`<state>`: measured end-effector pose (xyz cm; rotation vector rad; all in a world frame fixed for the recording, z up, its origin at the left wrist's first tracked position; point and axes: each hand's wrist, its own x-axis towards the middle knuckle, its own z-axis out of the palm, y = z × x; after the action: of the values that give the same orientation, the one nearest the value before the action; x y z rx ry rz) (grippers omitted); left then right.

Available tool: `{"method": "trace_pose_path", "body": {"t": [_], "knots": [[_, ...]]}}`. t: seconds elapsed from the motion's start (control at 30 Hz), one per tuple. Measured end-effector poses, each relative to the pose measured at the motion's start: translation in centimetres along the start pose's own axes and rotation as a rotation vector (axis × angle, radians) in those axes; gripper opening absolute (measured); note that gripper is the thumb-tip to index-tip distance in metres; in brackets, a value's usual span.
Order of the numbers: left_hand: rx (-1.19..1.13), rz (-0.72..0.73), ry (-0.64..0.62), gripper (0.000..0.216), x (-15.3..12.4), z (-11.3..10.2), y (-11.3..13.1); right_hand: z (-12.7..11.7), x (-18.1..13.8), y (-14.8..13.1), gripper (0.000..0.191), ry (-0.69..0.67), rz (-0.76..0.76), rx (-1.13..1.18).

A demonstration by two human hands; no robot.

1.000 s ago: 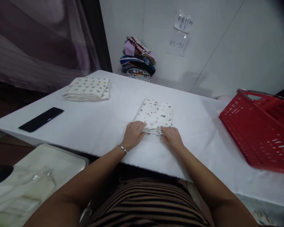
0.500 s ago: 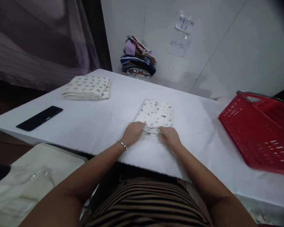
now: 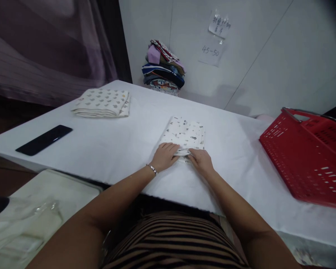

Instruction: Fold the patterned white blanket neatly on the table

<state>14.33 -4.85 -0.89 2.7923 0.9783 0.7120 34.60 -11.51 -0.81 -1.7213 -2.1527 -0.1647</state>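
A folded white cloth [image 3: 183,130] with small dark prints lies on the white-covered table in front of me. My left hand [image 3: 167,155] grips its near left edge, fingers on top and thumb underneath. At the near right edge my right hand [image 3: 201,160] pinches the cloth's folded layers, thumb below. Between the two hands the stacked layers show, slightly raised, with a bit of the lowest layer on the table under them. A bracelet circles my left wrist.
A second folded cloth [image 3: 103,102] with grey prints lies at the back left, behind a black phone [image 3: 44,140]. On the right stands a red plastic basket [image 3: 305,160]. Stacked folded fabrics [image 3: 164,71] rise behind the table by the wall. Plastic bags [image 3: 30,224] lie at lower left.
My left hand has slid right along the cloth's near edge, closer to my right hand. My right hand has hardly moved.
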Motion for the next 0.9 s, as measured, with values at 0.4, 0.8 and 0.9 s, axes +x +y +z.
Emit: {"method": "trace_pose_path", "body": {"t": [0.4, 0.8, 0.9], "knots": [[0.105, -0.014, -0.026, 0.050, -0.2, 0.0, -1.1, 0.3, 0.0, 0.2, 0.028, 0.003, 0.013, 0.000], [0.131, -0.068, 0.109, 0.037, -1.0, -0.9, -2.1, 0.0, -0.7, 0.1, 0.032, -0.004, -0.097, -0.039], [0.148, -0.066, 0.127, 0.028, -1.0, -0.9, -2.6, 0.3, -0.4, 0.2, 0.030, 0.060, -0.102, -0.051]]}}
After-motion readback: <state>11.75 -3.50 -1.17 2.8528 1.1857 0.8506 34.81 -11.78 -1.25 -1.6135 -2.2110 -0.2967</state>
